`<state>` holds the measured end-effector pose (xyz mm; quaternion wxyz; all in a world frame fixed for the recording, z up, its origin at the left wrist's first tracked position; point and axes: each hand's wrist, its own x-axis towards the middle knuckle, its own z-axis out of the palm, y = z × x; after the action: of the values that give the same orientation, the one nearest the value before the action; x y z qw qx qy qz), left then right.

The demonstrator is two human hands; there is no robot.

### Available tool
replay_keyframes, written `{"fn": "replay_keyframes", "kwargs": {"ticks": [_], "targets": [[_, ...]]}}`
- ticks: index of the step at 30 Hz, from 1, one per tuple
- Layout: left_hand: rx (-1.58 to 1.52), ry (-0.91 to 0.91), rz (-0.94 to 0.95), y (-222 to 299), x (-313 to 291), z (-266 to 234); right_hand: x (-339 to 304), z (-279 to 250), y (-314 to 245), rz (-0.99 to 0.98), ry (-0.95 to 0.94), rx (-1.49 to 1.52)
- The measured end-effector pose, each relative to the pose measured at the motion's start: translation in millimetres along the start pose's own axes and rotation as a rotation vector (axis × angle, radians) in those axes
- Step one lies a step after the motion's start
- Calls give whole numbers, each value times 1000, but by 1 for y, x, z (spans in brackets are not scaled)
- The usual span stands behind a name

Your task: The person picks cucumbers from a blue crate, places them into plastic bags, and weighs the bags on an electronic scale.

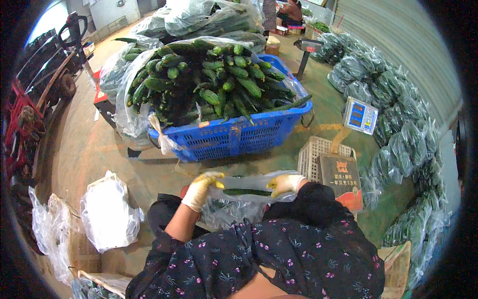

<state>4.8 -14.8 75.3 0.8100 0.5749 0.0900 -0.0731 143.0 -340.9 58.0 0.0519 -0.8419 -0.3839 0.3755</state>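
Observation:
My left hand (pixel 201 190), in a white glove with yellow fingers, grips one end of a clear plastic bag (pixel 239 182). My right hand (pixel 285 185), gloved the same way, has its fingers closed on the other end. Stretched between them, the bag shows a long dark green cucumber (pixel 247 192) lying crosswise in it. More crumpled clear plastic (pixel 231 213) sits in front of my lap, just below the hands. Ahead stands a blue plastic crate (pixel 234 140), heaped with many cucumbers (pixel 219 79) inside a clear liner.
Filled plastic bags (pixel 398 124) line the right wall. A digital scale (pixel 361 115) and a printed carton (pixel 340 177) on a beige crate (pixel 309 159) stand to my right. White plastic sheets (pixel 110 214) lie at left, near a cart (pixel 55 89). Another person (pixel 291 12) sits far back.

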Motion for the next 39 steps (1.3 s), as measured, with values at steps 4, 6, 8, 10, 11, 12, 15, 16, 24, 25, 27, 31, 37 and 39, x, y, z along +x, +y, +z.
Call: {"fn": "replay_keyframes", "kwargs": {"ticks": [4,6,8,10,11,12,15,16,24,25,27,31,37,39], "targets": [[-416,-103,-156,-46,21,-13,-45,-116,-65,-259,311,339],[-324,-123,-192,-31,21,-2,-48,-161,-73,-291,565,477],[-325,-168,-215,-26,25,7,-35,-205,-65,-237,809,384],[-409,-231,-228,-32,31,11,-14,-237,-68,-111,1139,52],[-434,-310,-225,-36,36,8,-3,-251,-74,15,1128,-99],[-387,-295,-217,-38,37,9,5,-264,-83,138,1110,-248],[-250,-270,-217,-25,31,20,45,-283,-81,345,1064,-338],[-250,-274,-198,-25,31,19,55,-288,-87,413,1036,-342],[-230,-339,-227,-25,29,18,101,-314,-100,695,903,-253],[-235,-352,-224,-27,32,17,102,-315,-100,696,914,-245],[-239,-357,-225,-26,32,17,107,-317,-92,649,920,-265],[-209,-346,-197,-19,35,17,100,-311,-74,544,978,-217],[-200,-352,-139,-16,32,16,44,-275,-75,494,1014,-119],[-180,-353,-171,-13,30,16,20,-253,-65,457,1046,-80]]}}
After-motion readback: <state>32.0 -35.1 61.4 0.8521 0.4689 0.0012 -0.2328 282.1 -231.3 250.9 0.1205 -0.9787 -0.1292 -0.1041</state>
